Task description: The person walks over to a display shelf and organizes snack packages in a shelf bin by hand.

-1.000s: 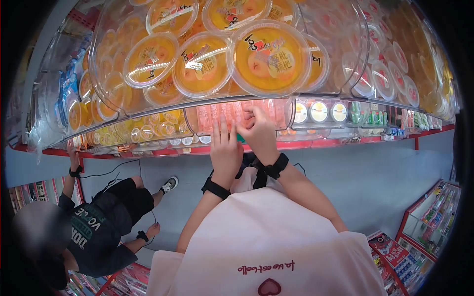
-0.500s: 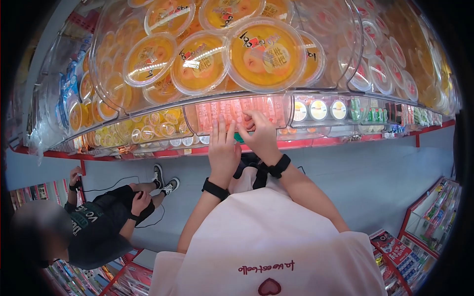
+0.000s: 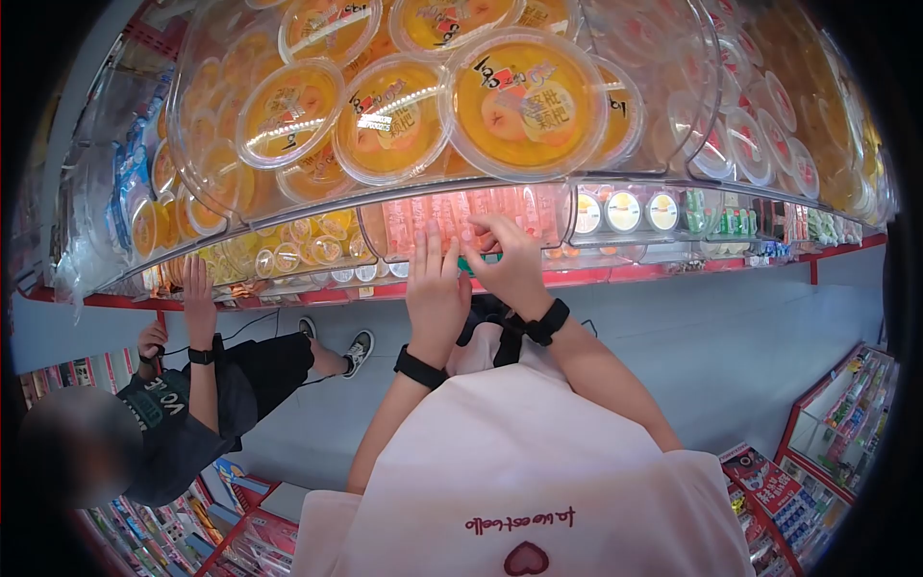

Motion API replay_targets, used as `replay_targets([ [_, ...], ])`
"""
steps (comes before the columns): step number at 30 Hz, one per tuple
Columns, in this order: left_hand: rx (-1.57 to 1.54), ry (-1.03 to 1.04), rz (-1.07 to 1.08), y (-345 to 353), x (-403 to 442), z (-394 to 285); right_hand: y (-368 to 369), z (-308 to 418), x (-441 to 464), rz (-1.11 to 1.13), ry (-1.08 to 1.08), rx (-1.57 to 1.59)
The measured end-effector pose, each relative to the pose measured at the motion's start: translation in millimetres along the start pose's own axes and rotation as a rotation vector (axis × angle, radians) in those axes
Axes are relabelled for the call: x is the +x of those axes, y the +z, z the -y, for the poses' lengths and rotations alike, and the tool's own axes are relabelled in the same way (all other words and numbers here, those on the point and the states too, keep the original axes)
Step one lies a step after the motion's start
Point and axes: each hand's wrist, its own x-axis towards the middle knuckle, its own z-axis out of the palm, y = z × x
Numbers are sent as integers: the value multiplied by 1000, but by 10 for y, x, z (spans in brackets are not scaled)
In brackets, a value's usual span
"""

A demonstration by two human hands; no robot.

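Left hand (image 3: 437, 300), fingers straight and slightly apart, right hand (image 3: 511, 269), fingers curled (cannot tell whether gripping), both at pink packets (image 3: 442, 209) in clear bin (image 3: 372, 233)

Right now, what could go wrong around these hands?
The right hand partly hides the green item, so a slip there might go unnoticed.

The left hand's fingers point in at the tightly lined pink packs; a nudge could disturb them.

Large orange cups overlap loosely just above both hands, so a bump might shift the pile.
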Motion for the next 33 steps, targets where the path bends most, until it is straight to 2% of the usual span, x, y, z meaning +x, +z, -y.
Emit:
replay_targets([
  [8,166,4,14,-16,10,37,-35,17,-22,47,-1,12],
  [17,13,33,47,-80,-31,90,14,-11,-29,48,9,-43],
  [22,-203,4,3,-41,-70,138,-17,21,-19,72,25,-38],
  [28,-1,62,72,-100,-50,60,-2,-6,-31,58,-14,-76],
  [31,-74,28,61,-70,-59,54,8,18,-20,63,-25,-74],
  [33,-131,2,59,-47,-66,86,42,23,-5,54,-152,-97],
])
